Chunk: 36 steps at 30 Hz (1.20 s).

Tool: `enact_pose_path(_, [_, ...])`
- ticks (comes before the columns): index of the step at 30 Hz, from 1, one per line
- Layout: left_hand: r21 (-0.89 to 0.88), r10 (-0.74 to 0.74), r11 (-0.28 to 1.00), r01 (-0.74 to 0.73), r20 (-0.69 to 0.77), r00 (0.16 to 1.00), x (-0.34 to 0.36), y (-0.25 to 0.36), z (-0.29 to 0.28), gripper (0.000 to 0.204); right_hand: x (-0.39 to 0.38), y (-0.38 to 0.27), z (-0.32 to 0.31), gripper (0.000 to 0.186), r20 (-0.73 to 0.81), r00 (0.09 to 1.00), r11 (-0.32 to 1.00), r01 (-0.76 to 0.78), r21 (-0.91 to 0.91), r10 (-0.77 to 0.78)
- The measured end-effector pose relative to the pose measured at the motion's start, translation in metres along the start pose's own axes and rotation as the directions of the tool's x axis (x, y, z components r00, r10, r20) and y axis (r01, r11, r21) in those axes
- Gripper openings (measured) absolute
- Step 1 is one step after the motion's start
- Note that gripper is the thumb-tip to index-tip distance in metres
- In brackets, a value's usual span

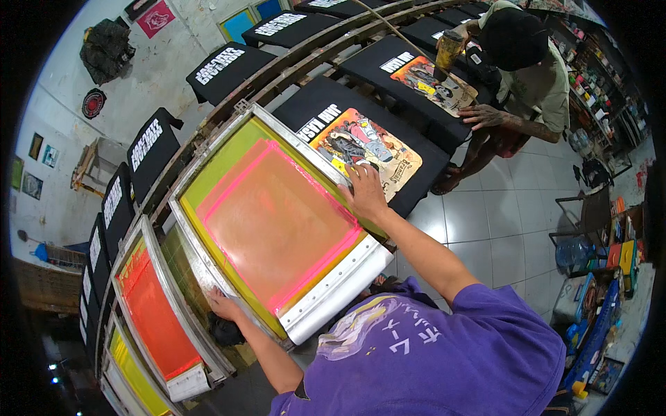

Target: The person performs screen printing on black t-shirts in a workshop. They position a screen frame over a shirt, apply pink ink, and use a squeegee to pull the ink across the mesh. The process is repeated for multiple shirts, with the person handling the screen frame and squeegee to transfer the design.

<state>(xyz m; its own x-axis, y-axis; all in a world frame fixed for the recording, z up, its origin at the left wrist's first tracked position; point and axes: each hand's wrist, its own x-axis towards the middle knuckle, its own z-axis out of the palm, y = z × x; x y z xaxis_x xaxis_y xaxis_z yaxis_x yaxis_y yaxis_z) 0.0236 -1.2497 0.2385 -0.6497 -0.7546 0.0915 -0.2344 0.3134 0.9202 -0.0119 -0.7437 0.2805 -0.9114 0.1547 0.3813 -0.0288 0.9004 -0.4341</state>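
Note:
A screen printing frame (281, 222) with a metal rim, yellow-green mesh and a pink-taped orange area lies tilted in front of me. My left hand (227, 305) is at its left rail, fingers curled against the metal. My right hand (366, 194) is at the right rail, fingers spread over the lower left part of a colourful printed picture. That picture (368, 149) is on a black shirt (416, 201) laid flat on a board beside the frame. A silver clamp-like bar (336, 291) runs along the frame's near end.
To the left stand another frame with red mesh (156, 305) and one with yellow mesh (132, 364). Black shirts (232, 66) with white lettering line a curved rail. A co-worker (534, 76) at the right holds a stained container (449, 52) over another printed shirt. Shelves and a chair (586, 215) stand right.

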Motion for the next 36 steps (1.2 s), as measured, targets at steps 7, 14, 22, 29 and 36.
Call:
enact_pose_path(7, [0.045,0.007,0.999,-0.006,-0.012,1.000,-0.002,0.005,0.000,0.064,-0.001,-0.002,-0.006,0.041,-0.050,0.999,0.999,0.018,0.032,-0.016])
enact_pose_path(14, [0.027,-0.015,1.000,0.015,-0.011,1.000,-0.003,0.006,0.000,0.064,-0.002,-0.002,-0.004,0.036,-0.078,0.997,0.998,0.011,0.068,-0.005])
enact_pose_path(22, [-0.051,-0.004,0.999,0.004,-0.001,1.000,-0.001,-0.001,0.001,0.065,-0.004,-0.005,-0.005,0.038,-0.003,0.996,0.990,-0.091,0.112,0.092])
enact_pose_path(29, [-0.032,0.043,0.999,-0.043,-0.011,0.999,0.002,-0.008,0.001,0.064,-0.003,-0.002,-0.002,0.036,0.069,0.989,0.983,-0.141,0.121,0.133])
enact_pose_path(36, [0.013,0.019,1.000,-0.019,-0.032,0.999,0.002,-0.005,0.001,0.064,-0.002,0.000,0.001,0.034,0.055,0.991,0.985,-0.131,0.116,0.125])
